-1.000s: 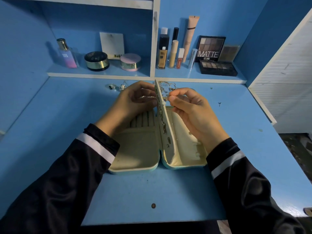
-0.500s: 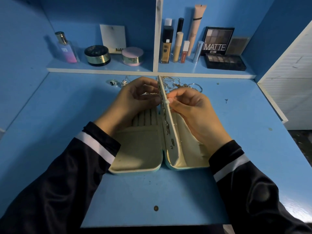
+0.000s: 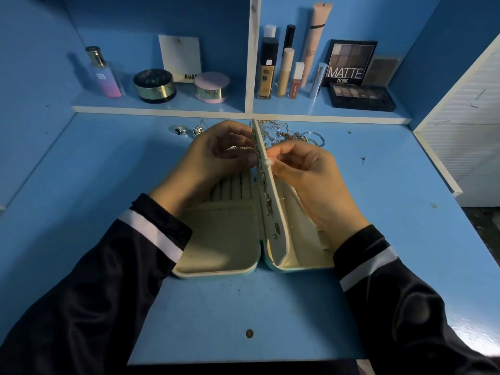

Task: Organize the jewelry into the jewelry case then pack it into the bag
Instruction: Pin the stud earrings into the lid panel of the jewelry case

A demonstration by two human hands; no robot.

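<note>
A small white earring back [image 3: 267, 161] is pinched by the right hand [image 3: 303, 180] against the right face of the upright earring panel [image 3: 276, 212], whose left face is gripped by the curled fingers of the left hand [image 3: 213, 155]. Within the last second the right fingertips were brought down from the panel's top edge, so a stud is judged to be getting fastened. The jewelry case [image 3: 216, 244] lies open on the blue desk [image 3: 243, 307]; chains [image 3: 286, 134] and rings [image 3: 179, 129] are left outside behind it; no bag is seen
</note>
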